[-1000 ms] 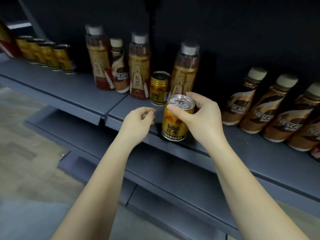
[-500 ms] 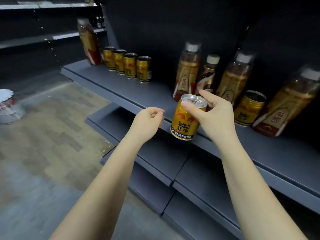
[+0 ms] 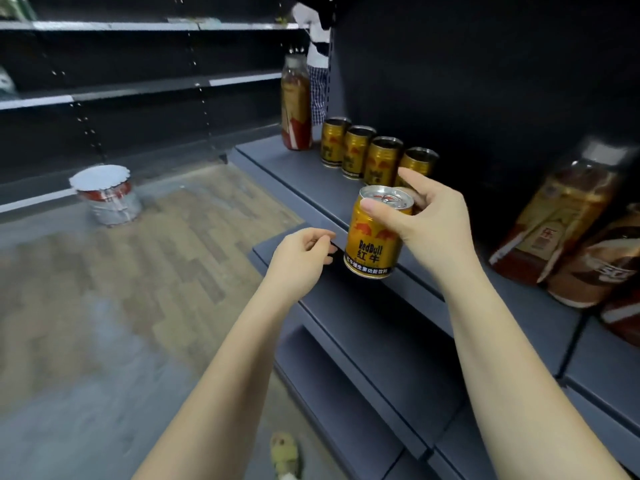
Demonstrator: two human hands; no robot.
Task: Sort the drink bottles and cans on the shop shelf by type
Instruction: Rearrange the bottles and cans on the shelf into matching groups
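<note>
Right hand (image 3: 429, 220) holding a gold can (image 3: 375, 233) up in the air, thumb across the front near the top, fingers curled round the back. Can upright, out in front of the shelf (image 3: 304, 174) edge, not resting on anything. Left hand (image 3: 299, 258) just beside the can, low down, fingers loosely curled, holding nothing, not touching the can. On the shelf, further back and to the left, a row of four cans (image 3: 367, 154) of the same gold kind, standing close together in a line. Beyond the row, at the far end, one tall bottle (image 3: 296, 105). To the right, well apart from the row, more bottles (image 3: 561, 216), blurry at the edge of the view. Looks like the step now: carrying this can over to join its own kind. Best spot, probably: right next to the nearest can of the row, on the bare bit of shelf in front of it. Good to keep the can straight up and hold it firm near the top. Good to set it down softly, flat on its bottom, close to the row but without bumping it, since a knock could tip the others over. Only then let go. Left hand free to steady the row if needed.
</note>
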